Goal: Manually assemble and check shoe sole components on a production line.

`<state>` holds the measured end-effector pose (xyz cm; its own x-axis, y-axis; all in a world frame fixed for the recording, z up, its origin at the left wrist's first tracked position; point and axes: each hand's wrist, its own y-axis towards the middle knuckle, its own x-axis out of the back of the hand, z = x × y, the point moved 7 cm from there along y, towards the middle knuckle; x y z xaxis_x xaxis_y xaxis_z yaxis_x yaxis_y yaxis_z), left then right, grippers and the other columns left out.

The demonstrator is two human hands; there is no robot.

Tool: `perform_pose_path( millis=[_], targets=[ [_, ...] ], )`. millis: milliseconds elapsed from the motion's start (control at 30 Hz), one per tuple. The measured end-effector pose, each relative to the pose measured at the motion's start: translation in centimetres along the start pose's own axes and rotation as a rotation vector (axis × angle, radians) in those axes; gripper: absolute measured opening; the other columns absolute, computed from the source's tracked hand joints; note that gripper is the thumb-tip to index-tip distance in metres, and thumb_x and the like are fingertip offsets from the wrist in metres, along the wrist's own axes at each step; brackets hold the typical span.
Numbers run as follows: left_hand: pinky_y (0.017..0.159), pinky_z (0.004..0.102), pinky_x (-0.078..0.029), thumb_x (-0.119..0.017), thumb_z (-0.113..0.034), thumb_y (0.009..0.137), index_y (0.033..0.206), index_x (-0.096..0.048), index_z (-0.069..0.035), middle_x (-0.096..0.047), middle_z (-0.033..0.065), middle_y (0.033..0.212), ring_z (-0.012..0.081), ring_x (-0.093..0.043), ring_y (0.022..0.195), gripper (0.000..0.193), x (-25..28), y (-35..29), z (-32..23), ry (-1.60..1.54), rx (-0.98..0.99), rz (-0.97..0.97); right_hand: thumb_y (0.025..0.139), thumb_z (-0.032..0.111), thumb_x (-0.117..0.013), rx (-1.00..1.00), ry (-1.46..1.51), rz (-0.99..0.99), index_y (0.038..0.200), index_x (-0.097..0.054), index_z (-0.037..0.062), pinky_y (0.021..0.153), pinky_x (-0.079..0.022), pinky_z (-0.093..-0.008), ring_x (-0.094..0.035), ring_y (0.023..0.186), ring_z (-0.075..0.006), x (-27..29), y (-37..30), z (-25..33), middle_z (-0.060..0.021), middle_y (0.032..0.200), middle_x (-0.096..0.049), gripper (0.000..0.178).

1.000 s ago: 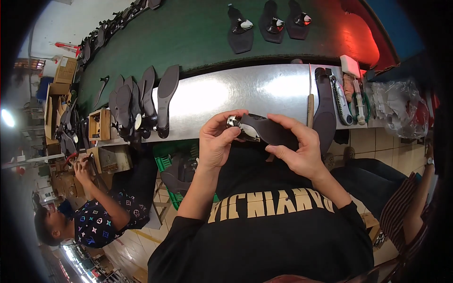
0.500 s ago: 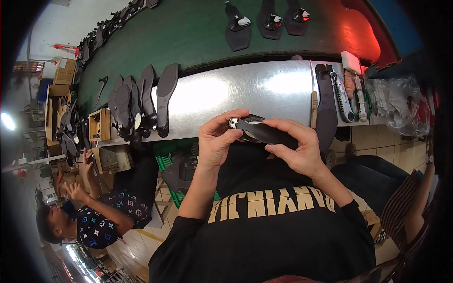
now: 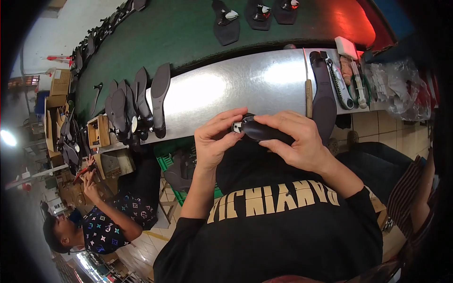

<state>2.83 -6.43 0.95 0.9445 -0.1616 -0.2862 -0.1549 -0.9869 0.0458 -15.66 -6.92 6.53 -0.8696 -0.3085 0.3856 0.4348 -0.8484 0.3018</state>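
Both my hands hold a black sandal (image 3: 258, 130) in front of my chest, at the near edge of the metal bench. My left hand (image 3: 211, 140) pinches its left end, where a shiny silver piece shows between thumb and fingers. My right hand (image 3: 298, 138) grips the dark sole from the right, thumb below and fingers above. Part of the sandal is hidden behind the fingers. To the right of my hands lie a thin tool with a wooden handle (image 3: 309, 98) and a flat dark sole (image 3: 324, 109).
Several dark heeled soles (image 3: 160, 87) lean at the bench's left. On the green belt (image 3: 184, 40) behind are sandals (image 3: 227, 30). A box cutter (image 3: 340, 92), white block (image 3: 346, 48) and plastic bag (image 3: 401, 92) lie right. A green crate (image 3: 165, 162) stands below; people sit on both sides.
The sandal has turned in my hands, so its rounded dark side shows more. My right hand has shifted slightly left along it. The person at left now holds something red.
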Motion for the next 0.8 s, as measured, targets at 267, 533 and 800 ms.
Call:
perform_pose_path(
  millis=[267, 533, 800],
  targets=[
    [0.094, 0.0308, -0.048, -0.059, 0.016, 0.072, 0.112, -0.066, 0.004, -0.055, 0.0265, 0.128, 0.0285, -0.058, 0.116, 0.042, -0.8, -0.3, -0.4, 0.075, -0.074, 0.203, 0.07, 0.005, -0.074, 0.075, -0.145, 0.045, 0.113, -0.061, 0.0017, 0.071, -0.05, -0.0393, -0.062, 0.08, -0.0297, -0.5, -0.3, 0.8, -0.0118, 0.086, -0.062, 0.044],
    [0.086, 0.0288, -0.054, -0.054, 0.01, 0.083, 0.121, -0.062, 0.0, -0.055, 0.0186, 0.133, 0.0222, -0.059, 0.113, 0.04, -1.9, -0.5, 0.1, 0.171, 0.093, 0.067, 0.071, 0.006, -0.073, -0.048, -0.054, 0.052, 0.112, -0.061, 0.0013, 0.071, -0.05, -0.0375, -0.062, 0.076, -0.0303, -0.9, -0.1, -1.3, -0.0122, 0.083, -0.062, 0.043],
    [0.075, 0.0265, -0.059, -0.05, 0.006, 0.089, 0.126, -0.058, -0.001, -0.053, 0.0136, 0.135, 0.0178, -0.06, 0.109, 0.038, -1.4, -1.1, 2.2, 0.033, 0.342, -0.035, 0.073, 0.002, -0.074, -0.226, 0.144, 0.173, 0.097, -0.067, 0.0012, 0.067, -0.048, -0.0286, -0.063, 0.077, -0.0186, -2.0, -0.8, -3.8, -0.008, 0.088, -0.064, 0.025]
  ],
)
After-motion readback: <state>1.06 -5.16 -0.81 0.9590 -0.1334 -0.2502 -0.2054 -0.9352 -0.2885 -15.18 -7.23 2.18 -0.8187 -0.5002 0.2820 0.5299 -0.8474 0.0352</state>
